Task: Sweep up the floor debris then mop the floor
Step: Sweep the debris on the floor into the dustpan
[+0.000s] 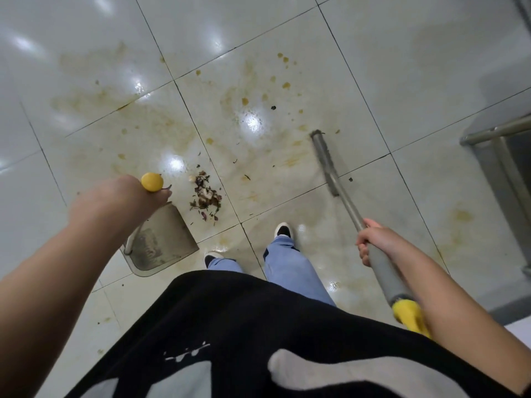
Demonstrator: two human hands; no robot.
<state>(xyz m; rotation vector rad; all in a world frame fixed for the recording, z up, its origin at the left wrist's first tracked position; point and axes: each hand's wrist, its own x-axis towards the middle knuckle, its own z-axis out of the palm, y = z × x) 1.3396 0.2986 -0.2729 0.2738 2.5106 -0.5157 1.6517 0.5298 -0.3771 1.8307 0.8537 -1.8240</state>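
A small pile of dark debris (205, 195) lies on the white tiled floor (373, 67), just right of a grey dustpan (163, 239). My left hand (120, 202) is closed around the dustpan's upright handle, whose yellow cap (151, 181) shows above my fist. My right hand (373, 239) grips the grey handle of a broom (344, 199); its narrow brush head (324, 162) rests on the floor to the right of the pile. Yellow-brown stains and drops (258, 101) spread over the tiles, with a few loose scraps (273, 107) beyond the pile.
My two feet (283, 229) stand right behind the debris. A metal frame with steel legs (497, 133) stands at the right edge. Glossy tiles stretch away on the far side and to the left.
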